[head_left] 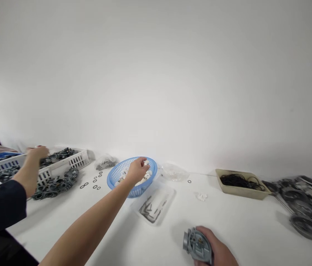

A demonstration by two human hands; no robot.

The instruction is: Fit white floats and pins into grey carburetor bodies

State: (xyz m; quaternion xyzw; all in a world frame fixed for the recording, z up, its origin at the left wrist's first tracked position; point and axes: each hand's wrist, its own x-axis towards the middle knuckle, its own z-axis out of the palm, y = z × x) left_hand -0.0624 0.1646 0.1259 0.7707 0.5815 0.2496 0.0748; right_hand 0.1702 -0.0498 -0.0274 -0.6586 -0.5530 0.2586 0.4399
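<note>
My left hand (138, 170) is over the blue round basket (111, 180). Thumb and fingers pinch a small white plastic part (146, 162), partly hidden. More white parts (148, 175) lie in the basket below. At the lower right, my right hand (217, 251) grips a grey metal carburetor body (198, 245), its open face with a brass-coloured spot turned up. A clear plastic tray (156, 207) with small dark metal pins stands between my two hands, just in front of the basket.
A co-worker's hand (38, 152) reaches over a white crate (75, 159) of dark metal parts; more lie beside it (58, 184). Black rings (95, 181) dot the table. A beige tray (241, 190) holds black rings. Metal parts (305, 207) pile up at right.
</note>
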